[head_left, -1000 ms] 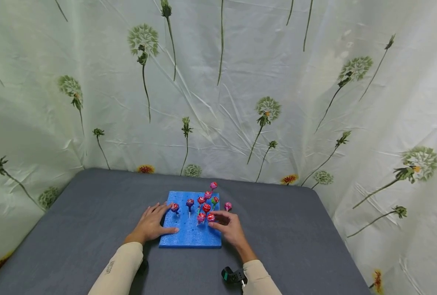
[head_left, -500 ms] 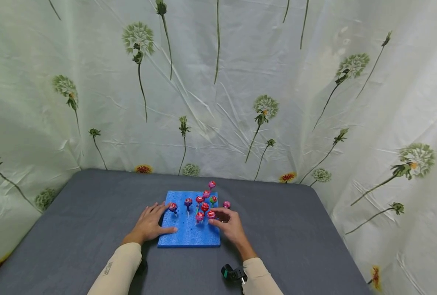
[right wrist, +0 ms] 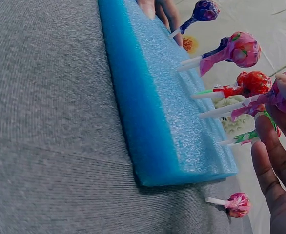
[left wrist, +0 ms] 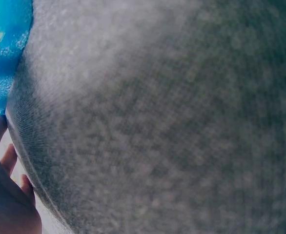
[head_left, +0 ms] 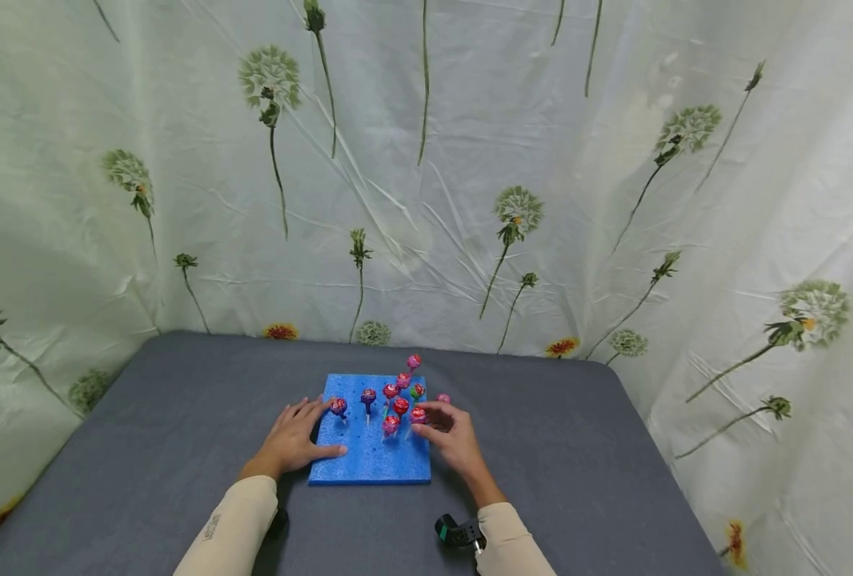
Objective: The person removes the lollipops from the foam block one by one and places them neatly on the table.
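A blue foam board [head_left: 358,470] lies on the grey table, with several wrapped lollipops standing in it. My left hand [head_left: 293,438] rests on the board's left edge, thumb and fingers spread out straight. Between thumb and fingertips, my right hand [head_left: 455,440] pinches the wrapped head of a pink lollipop [head_left: 418,415] over the board's right side. Its white stick [right wrist: 218,113] points down at the foam in the right wrist view; whether the tip is inside cannot be told. Close by stand a red lollipop [head_left: 401,406], another pink lollipop [head_left: 390,425] and a green one [head_left: 417,391].
One loose pink lollipop [right wrist: 238,205] lies on the table just beyond the board's right edge. Two dark purple-blue lollipops, one near the left fingers [head_left: 338,406], stand on the board's left half. A dandelion-print curtain [head_left: 455,240] hangs behind the grey table [head_left: 578,448].
The right hand has shifted slightly up and to the right in the head view, with the pinched lollipop moving along. The left hand stays on the board.
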`<state>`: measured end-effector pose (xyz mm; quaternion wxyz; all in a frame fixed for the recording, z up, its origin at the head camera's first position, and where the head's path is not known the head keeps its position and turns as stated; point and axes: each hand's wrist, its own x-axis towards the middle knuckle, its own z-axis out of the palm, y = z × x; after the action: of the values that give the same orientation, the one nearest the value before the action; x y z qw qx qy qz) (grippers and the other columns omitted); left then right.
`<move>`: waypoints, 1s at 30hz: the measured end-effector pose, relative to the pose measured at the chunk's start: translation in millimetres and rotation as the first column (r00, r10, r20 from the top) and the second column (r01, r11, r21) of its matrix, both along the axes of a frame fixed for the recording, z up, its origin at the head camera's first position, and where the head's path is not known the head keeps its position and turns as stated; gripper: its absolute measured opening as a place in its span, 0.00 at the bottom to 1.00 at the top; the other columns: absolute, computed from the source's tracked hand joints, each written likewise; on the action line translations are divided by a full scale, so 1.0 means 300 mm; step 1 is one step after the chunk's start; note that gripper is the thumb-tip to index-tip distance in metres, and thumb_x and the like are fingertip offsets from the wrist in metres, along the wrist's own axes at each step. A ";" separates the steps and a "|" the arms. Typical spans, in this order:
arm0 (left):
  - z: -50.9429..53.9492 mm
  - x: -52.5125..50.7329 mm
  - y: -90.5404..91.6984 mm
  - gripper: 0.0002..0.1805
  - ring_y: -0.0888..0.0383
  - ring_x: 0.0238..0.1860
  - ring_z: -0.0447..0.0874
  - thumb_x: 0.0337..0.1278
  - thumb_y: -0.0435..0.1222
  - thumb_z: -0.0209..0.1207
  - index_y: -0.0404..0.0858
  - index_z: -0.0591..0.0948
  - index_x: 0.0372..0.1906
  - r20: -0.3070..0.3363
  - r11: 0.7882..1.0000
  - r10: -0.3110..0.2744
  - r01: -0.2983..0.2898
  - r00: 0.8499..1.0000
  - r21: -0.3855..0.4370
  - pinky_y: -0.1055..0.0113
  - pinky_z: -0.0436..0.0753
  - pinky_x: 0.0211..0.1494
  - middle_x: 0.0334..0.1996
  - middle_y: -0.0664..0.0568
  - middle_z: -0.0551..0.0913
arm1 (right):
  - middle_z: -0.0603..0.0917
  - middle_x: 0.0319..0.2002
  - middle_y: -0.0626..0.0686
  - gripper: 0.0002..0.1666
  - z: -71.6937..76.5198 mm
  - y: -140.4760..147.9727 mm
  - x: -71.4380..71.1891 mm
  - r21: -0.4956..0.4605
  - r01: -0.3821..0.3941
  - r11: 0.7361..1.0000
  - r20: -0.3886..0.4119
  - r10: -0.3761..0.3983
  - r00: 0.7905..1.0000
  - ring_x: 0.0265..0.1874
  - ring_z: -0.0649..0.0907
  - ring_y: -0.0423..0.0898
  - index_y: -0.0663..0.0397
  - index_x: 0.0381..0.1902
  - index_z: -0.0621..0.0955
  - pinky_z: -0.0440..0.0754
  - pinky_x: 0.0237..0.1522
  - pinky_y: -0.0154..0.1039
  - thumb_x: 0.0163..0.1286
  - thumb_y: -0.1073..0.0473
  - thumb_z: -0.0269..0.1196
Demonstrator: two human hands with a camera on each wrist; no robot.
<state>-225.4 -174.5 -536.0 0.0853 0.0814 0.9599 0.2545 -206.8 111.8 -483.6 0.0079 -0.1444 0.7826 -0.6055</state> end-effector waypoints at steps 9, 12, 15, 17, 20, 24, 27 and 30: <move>-0.003 0.003 0.002 0.57 0.31 0.71 0.50 0.40 0.67 0.65 0.38 0.63 0.72 -0.003 1.000 0.010 -0.010 1.000 -0.011 0.36 0.44 0.71 0.70 0.33 0.61 | 0.83 0.45 0.64 0.18 0.001 0.014 -0.007 -0.004 0.035 0.999 0.008 -0.035 0.999 0.46 0.82 0.56 0.69 0.51 0.79 0.79 0.46 0.30 0.64 0.67 0.65; 0.000 0.003 0.003 0.57 0.31 0.71 0.50 0.40 0.67 0.64 0.37 0.63 0.72 0.000 1.000 0.009 -0.009 1.000 -0.012 0.36 0.44 0.71 0.70 0.33 0.61 | 0.82 0.45 0.64 0.18 -0.004 0.022 -0.013 -0.028 0.043 0.999 0.023 -0.043 0.999 0.46 0.82 0.56 0.69 0.52 0.79 0.79 0.45 0.29 0.64 0.67 0.65; 0.001 0.002 0.007 0.57 0.31 0.70 0.50 0.40 0.67 0.64 0.38 0.63 0.72 -0.006 1.000 0.003 -0.003 1.000 -0.014 0.36 0.44 0.71 0.70 0.32 0.61 | 0.82 0.46 0.65 0.19 -0.006 0.032 -0.014 -0.057 0.058 0.997 0.040 -0.056 0.998 0.46 0.81 0.56 0.70 0.52 0.78 0.79 0.44 0.28 0.64 0.68 0.65; 0.000 0.003 0.007 0.56 0.31 0.70 0.51 0.40 0.66 0.65 0.38 0.63 0.72 -0.010 1.000 -0.003 0.003 1.000 -0.013 0.36 0.44 0.71 0.69 0.33 0.61 | 0.81 0.47 0.65 0.19 -0.009 0.038 -0.013 -0.060 0.069 0.996 0.034 -0.067 0.997 0.46 0.82 0.56 0.70 0.52 0.78 0.80 0.44 0.28 0.64 0.68 0.65; -0.001 0.003 0.008 0.56 0.31 0.71 0.51 0.41 0.66 0.65 0.38 0.63 0.72 -0.016 1.000 -0.010 0.009 1.000 -0.007 0.36 0.45 0.71 0.70 0.33 0.61 | 0.82 0.47 0.65 0.18 -0.012 0.047 -0.012 -0.042 0.091 0.995 0.015 -0.090 0.996 0.44 0.82 0.53 0.70 0.51 0.79 0.80 0.44 0.28 0.64 0.68 0.65; -0.004 0.005 0.008 0.56 0.32 0.71 0.51 0.40 0.66 0.65 0.38 0.63 0.72 -0.011 1.000 -0.003 0.003 1.000 -0.003 0.37 0.44 0.72 0.70 0.33 0.61 | 0.82 0.46 0.64 0.16 -0.017 0.056 -0.015 -0.016 0.103 0.995 -0.008 -0.103 0.995 0.44 0.81 0.53 0.69 0.49 0.80 0.80 0.45 0.30 0.64 0.68 0.65; -0.005 0.006 0.005 0.56 0.32 0.71 0.50 0.41 0.67 0.64 0.38 0.62 0.72 -0.008 1.000 -0.001 0.001 1.000 -0.008 0.37 0.44 0.72 0.70 0.33 0.61 | 0.82 0.45 0.64 0.16 -0.017 0.059 -0.017 -0.012 0.104 0.994 -0.018 -0.105 0.994 0.44 0.81 0.57 0.69 0.49 0.81 0.80 0.44 0.32 0.64 0.68 0.65; -0.005 0.005 -0.002 0.56 0.31 0.71 0.51 0.41 0.67 0.64 0.38 0.63 0.72 -0.013 1.000 -0.003 0.002 1.000 -0.012 0.37 0.44 0.71 0.70 0.33 0.61 | 0.82 0.44 0.64 0.16 -0.017 0.059 -0.020 -0.010 0.105 0.994 -0.024 -0.105 0.994 0.44 0.80 0.60 0.70 0.49 0.80 0.79 0.44 0.31 0.64 0.68 0.65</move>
<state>-223.9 -175.1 -537.6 0.0800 0.0837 0.9618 0.2482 -212.9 129.6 -488.7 -0.0342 -0.1104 0.7866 -0.6066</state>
